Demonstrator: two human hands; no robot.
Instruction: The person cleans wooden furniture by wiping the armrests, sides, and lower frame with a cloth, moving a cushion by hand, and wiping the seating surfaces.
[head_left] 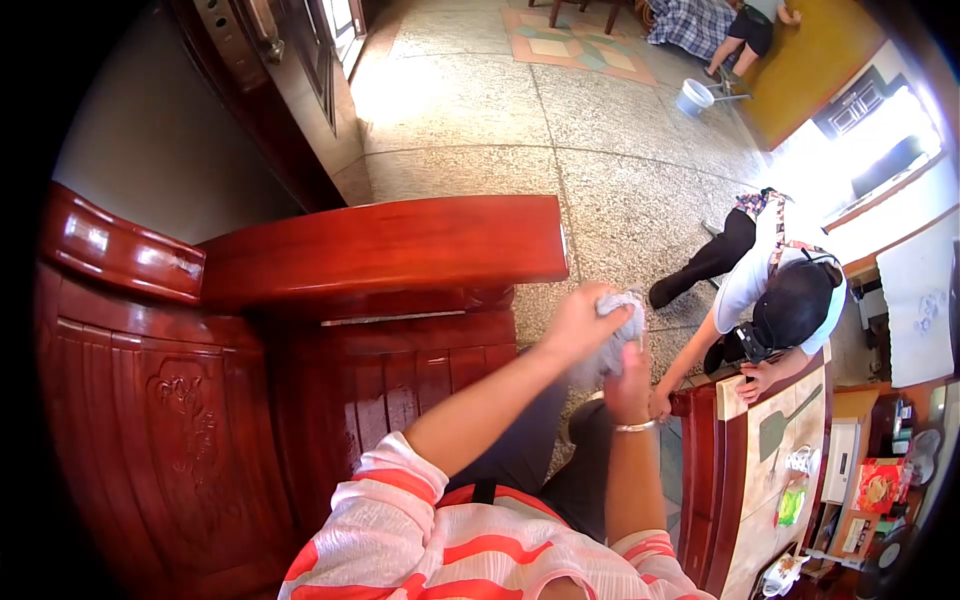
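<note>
A crumpled grey-white cloth (622,325) is held up in front of me, over the gap between the wooden bench and the low table. My left hand (583,322) has its fingers wrapped round the upper side of the cloth. From below, my right hand (630,385), with a bracelet at the wrist, grips the cloth's lower part; some of its fingers are blurred. Closest to my left forearm is the armrest (390,250) of the glossy red-brown bench (330,385).
A co-worker in a white top (790,270) bends over the table (765,480), both hands at its edge. On it lie a green fly swatter (775,435) and a green-labelled item (790,503). Further off are a white bucket (693,98) and another person (752,32).
</note>
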